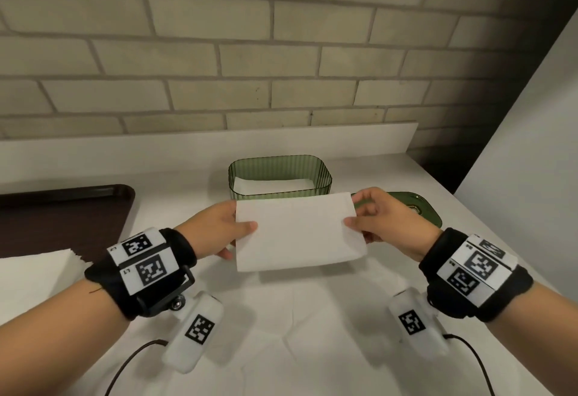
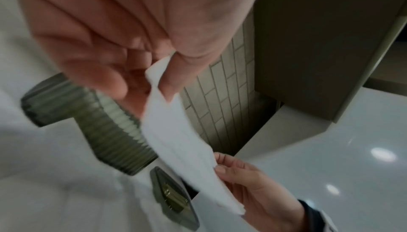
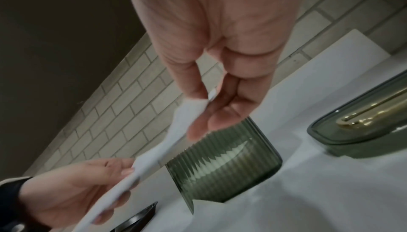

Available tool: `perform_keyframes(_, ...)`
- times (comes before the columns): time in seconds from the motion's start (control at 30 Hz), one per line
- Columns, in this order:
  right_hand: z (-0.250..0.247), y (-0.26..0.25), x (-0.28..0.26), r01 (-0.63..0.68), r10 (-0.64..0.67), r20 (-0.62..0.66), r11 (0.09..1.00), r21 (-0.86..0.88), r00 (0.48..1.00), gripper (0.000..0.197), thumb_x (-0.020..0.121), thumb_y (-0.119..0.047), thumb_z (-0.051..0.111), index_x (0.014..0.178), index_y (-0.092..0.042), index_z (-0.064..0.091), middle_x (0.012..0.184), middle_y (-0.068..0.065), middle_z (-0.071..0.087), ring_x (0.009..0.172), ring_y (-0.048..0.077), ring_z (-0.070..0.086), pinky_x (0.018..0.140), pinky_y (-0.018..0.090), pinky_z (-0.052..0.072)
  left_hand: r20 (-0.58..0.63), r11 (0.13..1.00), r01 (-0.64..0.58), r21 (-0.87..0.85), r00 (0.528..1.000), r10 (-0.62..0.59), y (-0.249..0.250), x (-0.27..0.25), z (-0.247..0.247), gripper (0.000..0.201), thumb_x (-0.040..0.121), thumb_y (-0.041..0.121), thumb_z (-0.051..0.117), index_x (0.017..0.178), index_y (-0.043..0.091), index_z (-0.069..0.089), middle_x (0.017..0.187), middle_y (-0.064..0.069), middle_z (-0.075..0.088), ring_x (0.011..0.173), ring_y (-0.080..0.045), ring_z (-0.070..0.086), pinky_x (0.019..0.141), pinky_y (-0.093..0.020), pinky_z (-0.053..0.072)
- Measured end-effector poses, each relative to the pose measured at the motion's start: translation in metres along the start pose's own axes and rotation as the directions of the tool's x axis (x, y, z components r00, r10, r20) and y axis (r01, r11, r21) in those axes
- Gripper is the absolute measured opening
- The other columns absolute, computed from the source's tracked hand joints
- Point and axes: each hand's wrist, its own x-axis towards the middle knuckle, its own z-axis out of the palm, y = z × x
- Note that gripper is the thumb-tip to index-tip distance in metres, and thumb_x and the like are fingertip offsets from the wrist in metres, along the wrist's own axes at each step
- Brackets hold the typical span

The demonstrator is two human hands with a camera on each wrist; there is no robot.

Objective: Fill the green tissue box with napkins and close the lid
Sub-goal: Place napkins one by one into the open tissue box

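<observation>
Both hands hold one folded white napkin (image 1: pixel 297 231) flat above the counter, just in front of the green tissue box (image 1: pixel 280 165). My left hand (image 1: pixel 219 230) pinches its left edge, thumb on top. My right hand (image 1: pixel 383 220) pinches the right edge (image 3: pixel 198 108). The ribbed green box (image 3: pixel 224 169) stands open, with white napkins lying inside. Its green lid (image 1: pixel 419 208) with a gold slot (image 3: pixel 374 115) lies on the counter to the right of the box, partly behind my right hand. The left wrist view shows the napkin (image 2: pixel 176 131) stretched between the two hands.
A stack of white napkins (image 1: pixel 34 280) lies at the near left. A dark brown tray (image 1: pixel 62 217) sits behind it. The brick wall (image 1: pixel 281 51) backs the white counter (image 1: pixel 312 333), and a white panel (image 1: pixel 531 145) rises at the right.
</observation>
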Motion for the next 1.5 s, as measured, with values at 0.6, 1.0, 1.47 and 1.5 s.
perform_keyframes(0.6,0.015,-0.034,0.102,0.057,-0.099,-0.235,0.982,-0.181,0.967,0.037,0.084,-0.003,0.062,0.121,-0.002,0.061,0.118,0.013,0.063,0.104,0.021,0.06,0.103,0.032,0.044,-0.425,0.978,0.076,0.194,0.905,0.014,0.024,0.096,-0.018,0.025,0.091,0.01,0.049,0.115,0.004,0.052,0.111,-0.018,0.063,0.09,-0.037,0.066,0.061,-0.035,0.053)
perform_keyframes(1.0,0.023,-0.031,0.107,0.23,-0.328,-0.072,0.786,-0.573,0.942,0.028,0.083,0.001,0.057,0.105,-0.009,0.072,0.112,0.006,0.069,0.103,0.018,0.063,0.08,0.012,0.039,-0.511,0.959,0.105,0.264,0.858,0.047,0.017,0.101,-0.016,0.032,0.086,0.004,0.047,0.061,0.024,0.052,0.079,0.001,0.061,0.056,-0.022,0.062,0.046,-0.02,0.043)
perform_keyframes(1.47,0.025,-0.037,0.103,0.268,-0.259,0.13,0.62,-0.737,0.957,0.028,0.088,-0.012,0.049,0.073,-0.003,0.07,0.08,0.008,0.07,0.082,0.023,0.065,0.075,0.028,0.054,-0.407,0.766,0.275,0.581,0.913,-0.019,0.024,0.103,-0.014,0.025,0.082,0.012,0.057,0.103,0.017,0.07,0.11,-0.004,0.067,0.099,-0.024,0.064,0.08,-0.026,0.051)
perform_keyframes(1.5,0.024,-0.037,0.103,0.272,-0.258,0.138,0.612,-0.743,0.956,0.031,0.088,-0.012,0.048,0.064,-0.005,0.066,0.072,0.007,0.066,0.076,0.023,0.063,0.07,0.026,0.052,-0.399,0.738,0.289,0.609,0.916,-0.029,0.026,0.103,-0.014,0.025,0.083,0.014,0.058,0.105,0.015,0.07,0.11,-0.005,0.068,0.098,-0.024,0.064,0.081,-0.027,0.052)
